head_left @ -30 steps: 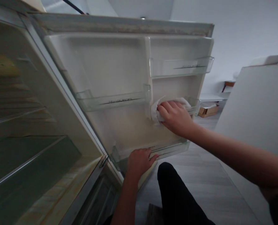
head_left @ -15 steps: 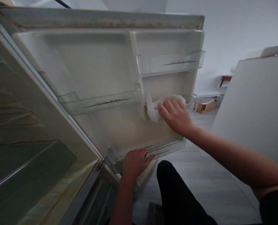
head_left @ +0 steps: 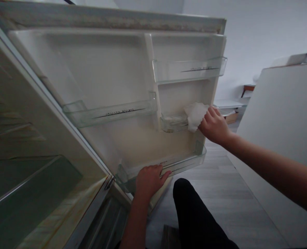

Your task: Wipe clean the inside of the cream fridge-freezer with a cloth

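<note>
An open fridge door shows its white inner side with clear shelves. My right hand is closed on a white cloth, which lies over the right end of the small middle shelf. Low on the door, my left hand grips the front edge of the clear bottom shelf, thumb outside and fingers over the rim.
The fridge interior with a greenish drawer is at the left. A white panel stands at the right. Behind are a low table and a cardboard box. My dark-clothed knee is below the door.
My right hand has moved right with the cloth, from the left end of the small middle shelf to its right end. My left hand has stayed in place.
</note>
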The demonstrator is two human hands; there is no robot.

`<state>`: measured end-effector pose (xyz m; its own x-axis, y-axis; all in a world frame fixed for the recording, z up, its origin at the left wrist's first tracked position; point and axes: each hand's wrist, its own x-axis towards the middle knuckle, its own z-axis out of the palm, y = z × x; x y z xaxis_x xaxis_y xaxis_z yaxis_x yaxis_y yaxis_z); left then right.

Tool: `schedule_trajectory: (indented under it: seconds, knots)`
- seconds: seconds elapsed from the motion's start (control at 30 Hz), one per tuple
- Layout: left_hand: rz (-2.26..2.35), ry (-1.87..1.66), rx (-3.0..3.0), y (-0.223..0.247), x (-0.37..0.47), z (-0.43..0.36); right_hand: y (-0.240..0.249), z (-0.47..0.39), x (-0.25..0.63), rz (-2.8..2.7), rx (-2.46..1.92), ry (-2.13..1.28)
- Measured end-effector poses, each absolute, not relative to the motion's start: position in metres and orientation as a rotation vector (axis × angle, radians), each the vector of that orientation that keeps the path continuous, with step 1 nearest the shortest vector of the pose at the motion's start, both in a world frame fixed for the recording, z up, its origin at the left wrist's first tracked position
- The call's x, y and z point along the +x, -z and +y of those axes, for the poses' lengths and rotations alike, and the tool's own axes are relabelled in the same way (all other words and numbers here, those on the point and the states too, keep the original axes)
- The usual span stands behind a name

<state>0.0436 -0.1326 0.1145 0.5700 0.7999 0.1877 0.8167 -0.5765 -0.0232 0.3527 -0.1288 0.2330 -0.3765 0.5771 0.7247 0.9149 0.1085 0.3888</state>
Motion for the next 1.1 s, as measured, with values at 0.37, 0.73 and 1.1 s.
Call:
schedule_trajectory:
  seconds: [0.37, 0.73, 1.1]
  knots:
    - [-1.415, 0.272, -2.683, -0.113, 0.045, -0.133, -0.238, -0.12, 0.223, -1.9, -1.395, 1.108]
    - [-1.409, 0.259, -2.699, -0.111, 0.041, -0.134, -0.218, -0.122, 0.283, -1.791, -1.336, 1.172]
    - [-1.448, 0.268, -2.643, -0.111, 0.054, -0.123, -0.201, -0.082, 0.388, -1.587, -1.345, 1.071]
